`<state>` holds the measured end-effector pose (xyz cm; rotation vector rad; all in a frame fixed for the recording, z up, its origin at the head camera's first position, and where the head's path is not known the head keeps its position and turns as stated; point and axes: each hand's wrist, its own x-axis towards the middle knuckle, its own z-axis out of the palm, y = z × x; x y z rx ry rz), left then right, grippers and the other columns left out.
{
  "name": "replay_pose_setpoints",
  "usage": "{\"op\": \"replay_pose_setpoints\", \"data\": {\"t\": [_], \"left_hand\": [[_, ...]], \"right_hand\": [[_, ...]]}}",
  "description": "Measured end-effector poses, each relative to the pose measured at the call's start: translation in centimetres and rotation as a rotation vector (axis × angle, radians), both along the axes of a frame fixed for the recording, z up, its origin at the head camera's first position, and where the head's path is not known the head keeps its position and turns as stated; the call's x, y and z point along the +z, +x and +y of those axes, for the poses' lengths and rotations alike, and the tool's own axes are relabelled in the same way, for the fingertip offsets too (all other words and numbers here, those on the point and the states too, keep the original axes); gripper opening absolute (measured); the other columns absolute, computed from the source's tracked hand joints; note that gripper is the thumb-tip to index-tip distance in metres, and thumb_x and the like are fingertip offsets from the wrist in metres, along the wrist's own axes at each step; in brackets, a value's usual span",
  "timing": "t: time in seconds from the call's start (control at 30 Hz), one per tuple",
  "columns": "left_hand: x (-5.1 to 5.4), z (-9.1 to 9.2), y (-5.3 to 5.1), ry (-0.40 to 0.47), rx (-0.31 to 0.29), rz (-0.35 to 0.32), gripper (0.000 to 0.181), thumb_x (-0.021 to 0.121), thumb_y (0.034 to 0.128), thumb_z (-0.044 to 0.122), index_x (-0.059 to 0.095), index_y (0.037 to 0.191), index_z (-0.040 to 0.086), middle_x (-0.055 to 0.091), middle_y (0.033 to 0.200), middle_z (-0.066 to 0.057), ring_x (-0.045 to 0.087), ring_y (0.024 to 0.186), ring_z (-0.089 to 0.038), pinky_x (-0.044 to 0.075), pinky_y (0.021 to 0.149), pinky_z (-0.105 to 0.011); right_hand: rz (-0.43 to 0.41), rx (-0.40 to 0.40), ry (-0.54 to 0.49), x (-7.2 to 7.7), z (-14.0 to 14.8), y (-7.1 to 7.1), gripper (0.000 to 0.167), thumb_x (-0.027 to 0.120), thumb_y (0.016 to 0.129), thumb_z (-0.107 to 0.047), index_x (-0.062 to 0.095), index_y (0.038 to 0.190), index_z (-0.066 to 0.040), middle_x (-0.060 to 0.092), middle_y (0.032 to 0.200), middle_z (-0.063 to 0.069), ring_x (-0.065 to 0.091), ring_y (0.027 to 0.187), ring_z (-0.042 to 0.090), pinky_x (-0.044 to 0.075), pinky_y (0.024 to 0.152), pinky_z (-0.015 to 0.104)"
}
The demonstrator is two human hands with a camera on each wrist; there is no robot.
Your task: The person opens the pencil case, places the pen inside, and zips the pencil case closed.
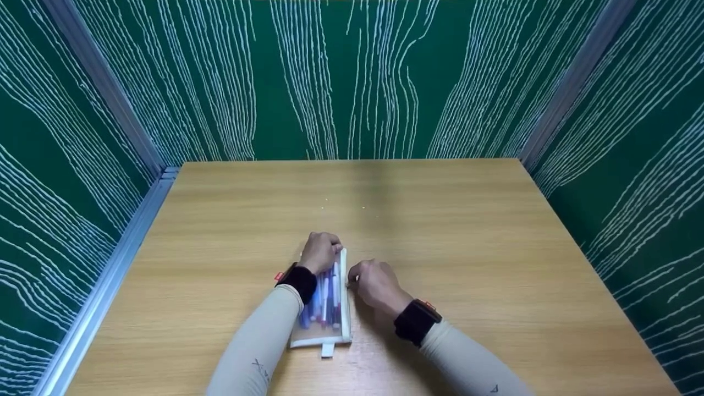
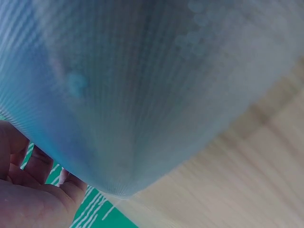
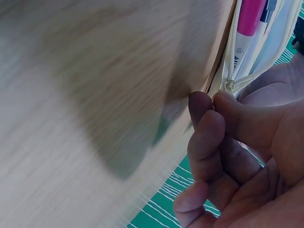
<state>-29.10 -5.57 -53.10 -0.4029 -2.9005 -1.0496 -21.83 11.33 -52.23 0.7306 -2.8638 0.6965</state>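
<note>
A see-through mesh zip pencil case (image 1: 314, 334) with a pale border lies lengthwise on the table, several pens (image 1: 324, 302) showing inside. My left hand (image 1: 320, 252) holds its far end, fingers curled at the edge; close up, the ribbed mesh (image 2: 133, 104) fills most of the left wrist view and partly hides that hand. Beside the case's right edge, my right hand (image 1: 375, 283) pinches the zip pull between thumb and index finger. In the right wrist view the zip slider (image 3: 229, 85) sits above the fingertips, and the zip gapes over a pink-capped marker (image 3: 250, 16).
The wooden table (image 1: 467, 231) stretches around the case, with a few tiny specks near its middle. Green walls (image 1: 445, 66) with white wavy lines stand on three sides, joined by metal posts (image 1: 110, 82). A short tab (image 1: 327, 350) sticks out from the case's near end.
</note>
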Motion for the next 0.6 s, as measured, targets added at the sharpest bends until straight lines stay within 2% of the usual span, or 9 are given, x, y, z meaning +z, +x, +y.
{"op": "replay_pose_setpoints", "data": {"t": [0.2,0.6], "left_hand": [[0.15,0.08,0.15,0.002,0.000,0.000,0.012,0.070,0.0942,0.008,0.078,0.086,0.005,0.074,0.086,-0.008,0.062,0.095,-0.036,0.050,0.090,-0.046],[-0.08,0.21,-0.12,-0.006,0.035,-0.049,0.012,0.070,0.0951,0.010,0.079,0.087,0.008,0.074,0.089,-0.008,0.061,0.099,-0.034,0.050,0.091,-0.045]], "right_hand": [[-0.043,-0.006,0.006,0.10,0.07,0.02,0.026,0.067,0.074,0.007,0.079,0.078,-0.016,0.076,0.078,0.000,0.067,0.065,0.021,0.053,0.059,0.037],[-0.020,0.003,0.026,0.14,-0.01,0.14,0.032,0.062,0.072,0.011,0.080,0.077,-0.016,0.076,0.080,-0.001,0.069,0.067,0.022,0.054,0.059,0.038]]}}
